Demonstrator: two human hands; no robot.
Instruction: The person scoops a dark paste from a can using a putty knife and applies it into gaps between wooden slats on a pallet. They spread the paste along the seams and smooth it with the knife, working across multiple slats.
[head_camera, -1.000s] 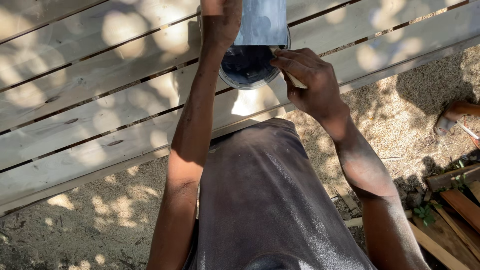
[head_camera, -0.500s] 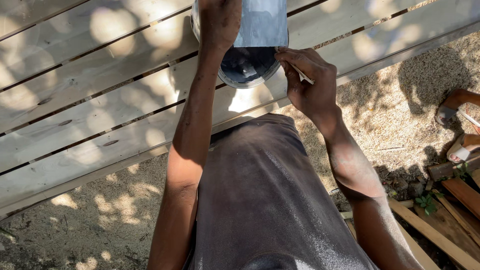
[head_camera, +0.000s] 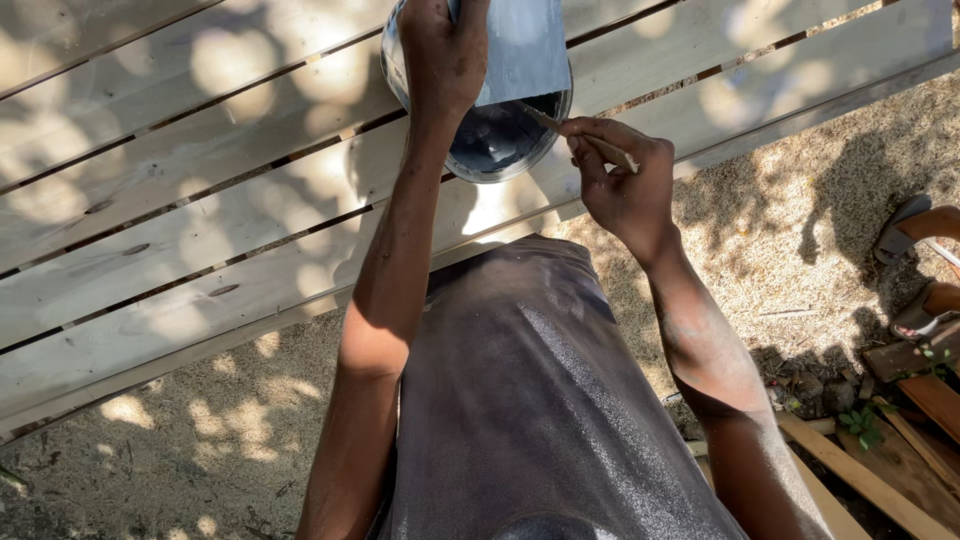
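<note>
My left hand (head_camera: 445, 55) grips the rim of a round metal can (head_camera: 500, 140) with dark paint inside and a pale blue label, holding it up in front of me. My right hand (head_camera: 620, 180) pinches a thin wooden stick (head_camera: 585, 138) whose tip reaches into the can's open mouth. Both arms stretch out over my dark grey shirt. The far side of the can is hidden by my left hand.
A slatted panel of pale wooden boards (head_camera: 180, 200) lies on the sandy ground (head_camera: 800, 200) below the can. Loose wooden strips (head_camera: 860, 470) lie at the lower right. Another person's sandalled feet (head_camera: 915, 270) stand at the right edge.
My right hand has slid away from the can's rim to the right and now holds the stick into the can. The can sits a little lower in view.
</note>
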